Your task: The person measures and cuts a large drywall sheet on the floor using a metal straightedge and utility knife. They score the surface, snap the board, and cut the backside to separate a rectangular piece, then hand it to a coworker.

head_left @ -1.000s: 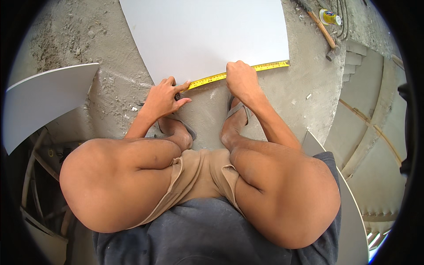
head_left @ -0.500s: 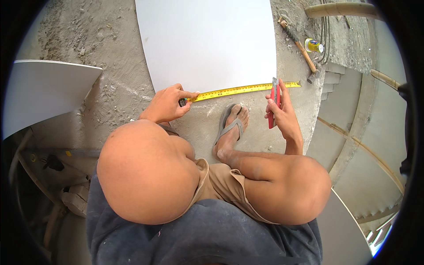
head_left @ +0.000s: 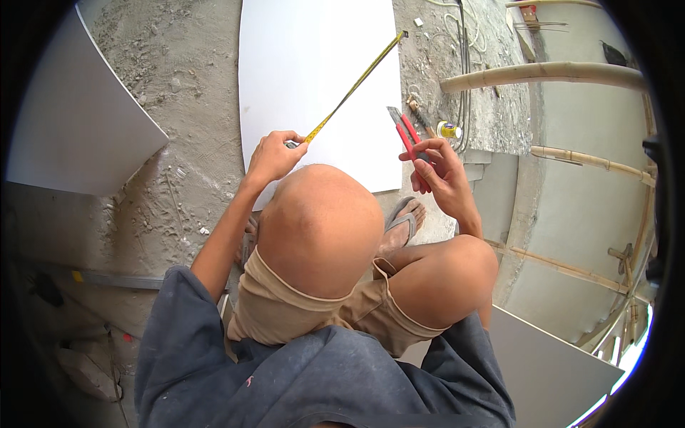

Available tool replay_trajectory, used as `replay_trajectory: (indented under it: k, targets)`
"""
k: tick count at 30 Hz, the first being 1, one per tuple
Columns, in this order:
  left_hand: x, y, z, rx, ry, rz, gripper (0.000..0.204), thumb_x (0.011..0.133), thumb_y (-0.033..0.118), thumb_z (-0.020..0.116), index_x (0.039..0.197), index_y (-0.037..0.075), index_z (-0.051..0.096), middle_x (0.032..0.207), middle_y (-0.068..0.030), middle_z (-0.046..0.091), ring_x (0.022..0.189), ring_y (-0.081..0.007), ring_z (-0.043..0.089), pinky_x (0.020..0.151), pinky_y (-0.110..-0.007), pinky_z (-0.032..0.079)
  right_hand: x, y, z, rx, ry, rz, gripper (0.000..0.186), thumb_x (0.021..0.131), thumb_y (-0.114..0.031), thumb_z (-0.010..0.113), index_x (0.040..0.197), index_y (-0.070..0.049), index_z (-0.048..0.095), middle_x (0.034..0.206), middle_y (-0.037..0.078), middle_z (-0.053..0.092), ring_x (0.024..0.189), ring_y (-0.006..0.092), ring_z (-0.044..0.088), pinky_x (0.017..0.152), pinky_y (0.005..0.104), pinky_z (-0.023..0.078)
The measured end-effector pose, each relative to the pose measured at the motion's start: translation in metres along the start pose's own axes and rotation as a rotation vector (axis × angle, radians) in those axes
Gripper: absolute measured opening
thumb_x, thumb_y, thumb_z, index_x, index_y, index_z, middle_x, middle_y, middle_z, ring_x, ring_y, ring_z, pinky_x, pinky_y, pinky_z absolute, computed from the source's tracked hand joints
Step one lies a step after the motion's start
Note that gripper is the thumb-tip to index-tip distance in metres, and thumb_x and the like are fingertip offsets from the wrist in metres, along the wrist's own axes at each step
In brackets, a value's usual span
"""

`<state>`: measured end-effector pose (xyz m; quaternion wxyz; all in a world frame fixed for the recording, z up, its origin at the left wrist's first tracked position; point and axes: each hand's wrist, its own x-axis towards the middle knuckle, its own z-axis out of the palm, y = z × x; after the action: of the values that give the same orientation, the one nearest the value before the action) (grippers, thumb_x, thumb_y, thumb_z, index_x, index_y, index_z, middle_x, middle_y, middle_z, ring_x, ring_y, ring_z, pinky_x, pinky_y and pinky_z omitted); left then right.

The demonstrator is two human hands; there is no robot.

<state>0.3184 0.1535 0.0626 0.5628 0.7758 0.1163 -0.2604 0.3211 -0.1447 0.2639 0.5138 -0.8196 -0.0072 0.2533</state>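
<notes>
Dusty concrete floor is carrying a white board during apparent measuring.
Head view: the left hand is keeping its grip around a tape measure, whose strip is slanting across the board; the right hand's grip is holding a red utility knife beside the board's right edge. Next, probably, steadiness is mattering: tape settled flat, blade controlled.

A yellow container rests on rough ground beside a wooden-handled tool.
</notes>
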Motion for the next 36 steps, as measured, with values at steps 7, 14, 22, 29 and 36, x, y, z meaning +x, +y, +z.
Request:
replay_trajectory:
  k: [7, 14, 22, 29, 36]
  targets:
    - [0.010, -0.030, -0.014, -0.078, 0.149, -0.050, 0.036, 0.091, 0.032, 0.076, 0.117, 0.007, 0.081, 0.092, -0.0176, 0.080, 0.082, -0.0244, 0.075, 0.078, -0.038, 0.058, 0.067, -0.011, -0.043, -0.246, 0.187, -0.035, 0.021, 0.109, -0.015, 0.065, 0.119, -0.004, 0.052, 0.087, 0.005, 0.065, 0.063, 0.0053, 0.052, 0.050, 0.0222, 0.039]
    - [0.017, -0.042, -0.029, -0.214, 0.241, -0.111, 0.031, 0.092, 0.025, 0.077, 0.113, 0.001, 0.079, 0.080, -0.0082, 0.075, 0.070, -0.0110, 0.068, 0.067, -0.028, 0.053, 0.168, 0.018, -0.043, -0.239, 0.086, -0.077, 0.030, 0.105, -0.023, 0.073, 0.115, -0.004, 0.051, 0.069, 0.001, 0.063, 0.056, 0.0057, 0.053, 0.047, 0.0248, 0.038]
    - [0.016, 0.013, -0.083, -0.133, 0.355, -0.180, 0.032, 0.097, 0.027, 0.074, 0.115, 0.000, 0.078, 0.093, -0.0039, 0.075, 0.085, -0.0095, 0.067, 0.077, -0.027, 0.052, 0.269, 0.050, -0.094, -0.180, -0.025, -0.136, 0.031, 0.107, -0.018, 0.066, 0.116, -0.002, 0.042, 0.084, 0.010, 0.067, 0.065, 0.0121, 0.062, 0.053, 0.0311, 0.052]
    - [0.010, 0.094, -0.105, -0.029, 0.529, -0.265, 0.024, 0.095, 0.024, 0.077, 0.101, 0.001, 0.078, 0.085, -0.0019, 0.073, 0.078, -0.0071, 0.063, 0.072, -0.026, 0.051, 0.341, 0.065, -0.135, -0.084, 0.051, -0.315, 0.030, 0.107, -0.021, 0.067, 0.111, -0.002, 0.043, 0.077, 0.011, 0.068, 0.061, 0.0143, 0.060, 0.053, 0.0319, 0.046]
    - [0.022, 0.182, -0.080, 0.088, 0.616, -0.432, 0.020, 0.091, 0.023, 0.077, 0.092, 0.002, 0.075, 0.079, -0.0019, 0.070, 0.070, -0.0075, 0.061, 0.064, -0.027, 0.049, 0.406, 0.062, -0.143, 0.016, 0.108, -0.364, 0.036, 0.106, -0.030, 0.071, 0.117, -0.006, 0.047, 0.066, 0.002, 0.058, 0.054, 0.0110, 0.049, 0.050, 0.0309, 0.039]
